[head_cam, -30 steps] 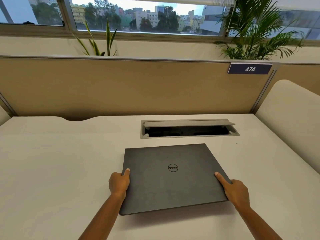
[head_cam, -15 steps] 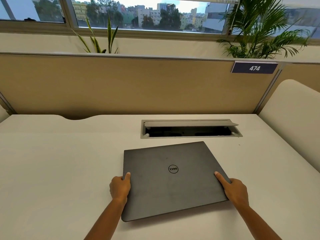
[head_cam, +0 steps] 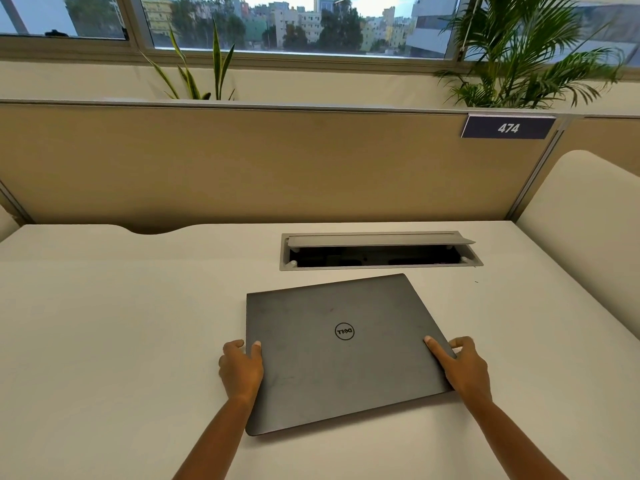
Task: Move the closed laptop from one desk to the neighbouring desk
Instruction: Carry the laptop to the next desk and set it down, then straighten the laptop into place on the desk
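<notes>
A closed dark grey laptop (head_cam: pixel 343 351) with a round logo on its lid is at the middle of the white desk (head_cam: pixel 121 323), low over it or resting on it, turned slightly. My left hand (head_cam: pixel 240 370) grips its left edge, thumb on the lid. On the right edge sits my right hand (head_cam: pixel 462 368), thumb lying flat on the lid and fingers curled under the side. Both forearms reach in from the bottom of the view.
Just behind the laptop is a grey cable hatch (head_cam: pixel 379 252) with its flap raised. A tan partition (head_cam: pixel 242 168) with a blue sign reading 474 (head_cam: pixel 507 127) closes the desk's far side. A cream divider (head_cam: pixel 585 230) stands at the right. Plants (head_cam: pixel 526 53) grow behind the partition.
The laptop has sunk lower towards the desk top and moved slightly away from me, with both hands still on its side edges. The shadow under its near edge has shrunk.
</notes>
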